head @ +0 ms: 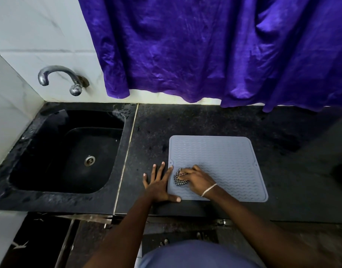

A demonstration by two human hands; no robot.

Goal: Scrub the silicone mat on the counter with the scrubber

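A grey silicone mat with a wavy ribbed surface lies flat on the black stone counter. My right hand presses a black-and-white checked scrubber onto the mat's front left part, fingers curled over it. A silver bracelet circles that wrist. My left hand lies flat with fingers spread at the mat's left edge, mostly on the counter, its thumb and index fingertip resting on the mat.
A black sink with a metal drain is set into the counter to the left, with a chrome tap on the tiled wall above it. A purple curtain hangs down to the counter's back edge.
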